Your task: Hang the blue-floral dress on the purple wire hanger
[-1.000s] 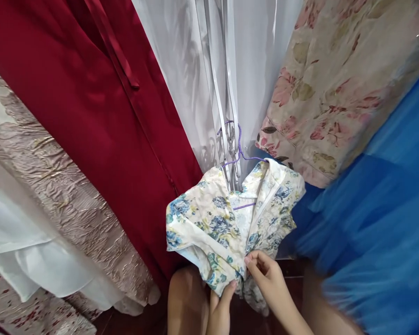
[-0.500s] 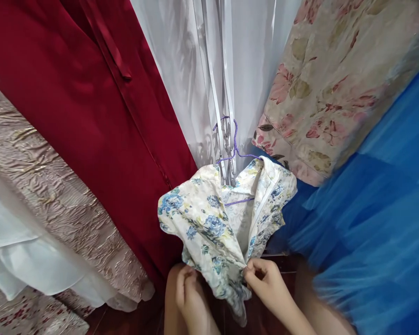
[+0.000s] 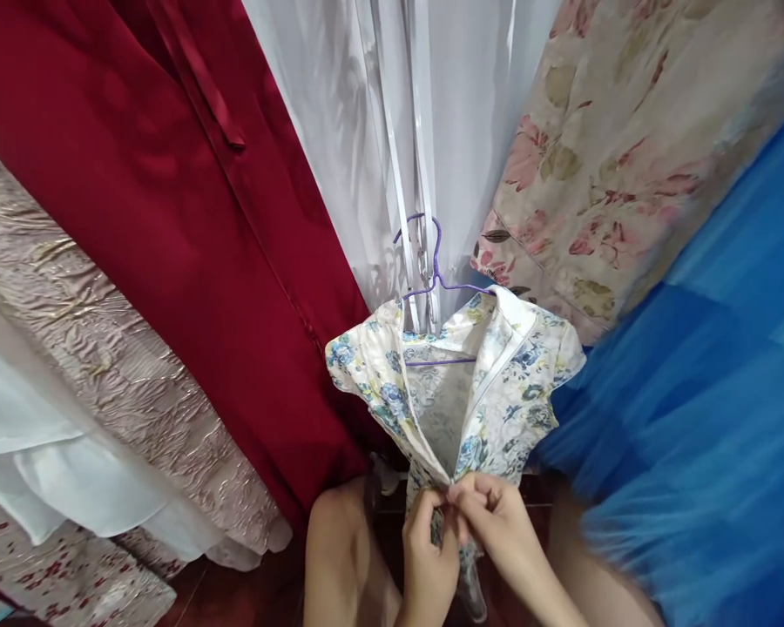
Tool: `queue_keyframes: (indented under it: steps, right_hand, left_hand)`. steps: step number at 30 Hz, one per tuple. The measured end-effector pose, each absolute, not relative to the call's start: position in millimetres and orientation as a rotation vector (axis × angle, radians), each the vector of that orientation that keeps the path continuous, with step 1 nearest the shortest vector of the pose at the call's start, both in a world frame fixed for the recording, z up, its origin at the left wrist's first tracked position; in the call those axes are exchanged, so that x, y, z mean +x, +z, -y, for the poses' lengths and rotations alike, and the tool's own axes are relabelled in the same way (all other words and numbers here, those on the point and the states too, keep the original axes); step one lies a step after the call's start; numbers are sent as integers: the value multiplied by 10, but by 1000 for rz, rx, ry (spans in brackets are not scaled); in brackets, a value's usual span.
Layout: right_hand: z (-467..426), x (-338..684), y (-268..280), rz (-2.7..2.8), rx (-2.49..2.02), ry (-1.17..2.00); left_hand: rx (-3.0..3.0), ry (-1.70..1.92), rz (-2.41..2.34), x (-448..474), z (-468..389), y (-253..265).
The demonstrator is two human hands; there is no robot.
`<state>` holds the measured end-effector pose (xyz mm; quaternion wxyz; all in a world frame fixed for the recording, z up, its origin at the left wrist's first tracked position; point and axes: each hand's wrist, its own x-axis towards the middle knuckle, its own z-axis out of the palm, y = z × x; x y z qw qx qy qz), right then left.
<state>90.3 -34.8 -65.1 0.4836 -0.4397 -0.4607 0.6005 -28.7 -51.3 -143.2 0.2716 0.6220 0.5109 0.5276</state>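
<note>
A white dress with blue flowers [image 3: 506, 409] hangs on a purple wire hanger [image 3: 436, 266], its neckline parted in a deep V. My right hand [image 3: 496, 514] pinches the fabric at the bottom of that V. Close against it, my left hand [image 3: 428, 544] is closed on the dress's edge just below and to the left. The fingertips of both hands nearly meet, and they hide the exact spot they grip. Below the hands the lower part of the dress hangs down, partly covered.
A dark red garment [image 3: 235, 287] hangs on the left, beside a pinkish textured one [image 3: 131, 366]. White cloth with long straps [image 3: 424, 113] hangs behind the hanger. At the right are a floral garment [image 3: 601, 192] and blue tulle [image 3: 706, 401]. My bent knee [image 3: 340, 540] is low in view.
My left hand has moved right, from the dress's left side to beside my right hand. The dress has swung right and spread wider at the shoulders. My right hand keeps its pinch.
</note>
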Motion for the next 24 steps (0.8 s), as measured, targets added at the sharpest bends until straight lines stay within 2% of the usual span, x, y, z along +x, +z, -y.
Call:
queue_keyframes:
  steps: [6,10,17,19,23,24]
  right_hand:
    - [-255,1055,313,1070,-911,1269]
    - [-567,933,865,1111,-797,1159]
    - [-579,829,955,1087,-795,1064]
    - [-522,846,909,1115,-816,1053]
    - [-439,893,867,1177,-826,1031]
    - [-434,910,865,1203,-826,1034]
  left_hand:
    - [1988,926,-1417,-532,528,-1047]
    - [2110,760,-1428,-630,539,-838]
    - [2057,712,-1329,-650,352,-610]
    - [2069,793,-1289,-637,225,-348]
    - [1986,1442,-1250,-596,-130,391]
    - [2012,1513,-1216,-579,-233,555]
